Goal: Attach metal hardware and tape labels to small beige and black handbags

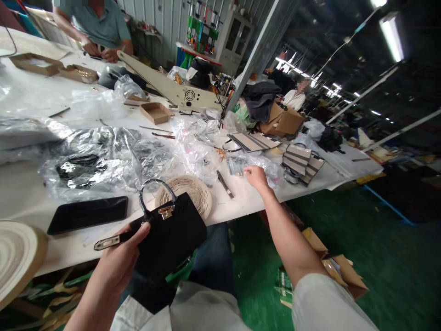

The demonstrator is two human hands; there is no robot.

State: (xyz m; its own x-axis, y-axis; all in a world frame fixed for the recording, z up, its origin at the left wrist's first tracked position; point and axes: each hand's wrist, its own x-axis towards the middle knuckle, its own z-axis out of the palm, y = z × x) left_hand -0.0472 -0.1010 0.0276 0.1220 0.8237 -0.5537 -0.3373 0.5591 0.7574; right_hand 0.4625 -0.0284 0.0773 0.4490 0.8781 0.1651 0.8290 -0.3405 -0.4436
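Note:
A small black handbag with a gold-coloured turn clasp and a top handle hangs tilted over the table's front edge. My left hand grips its left side, thumb on top, beside a strap end with a metal plate. Over the tabletop to the right, my right hand is closed with thumb and forefinger together; whatever lies between them is too small to make out. Near it are a clear plastic bag and a dark narrow strip. A roll of pale tape lies behind the handbag.
A black phone and a large tape roll lie at left. Plastic-wrapped parts spread across the white table. Striped boards and a cream machine stand farther back. Across the table sits another person.

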